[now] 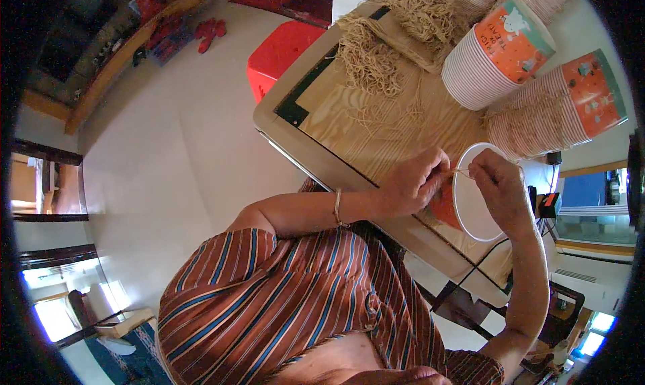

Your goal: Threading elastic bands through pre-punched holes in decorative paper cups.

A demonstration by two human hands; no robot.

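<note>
A paper tub [476, 211] with an orange outside and a white rim lies tilted on the board, its round mouth turned toward the right. My left hand [418, 183] is at the near left of the rim, fingers pinched on a thin tan strand of twine [461, 173]. Across the mouth, my right hand [498, 183] pinches the same strand at the rim's upper part. The twine runs short between both sets of fingertips. Part of the tub's orange side is hidden behind my left hand.
Loose heaps of tan twine [373, 59] lie on the wooden board [336, 126]. Two stacks of nested paper tubs, one upright-leaning [480, 69] and one lying strand-covered [537, 113], stand at the far right. A red stool [279, 52] is beyond the table; a black cable [480, 264] crosses its near side.
</note>
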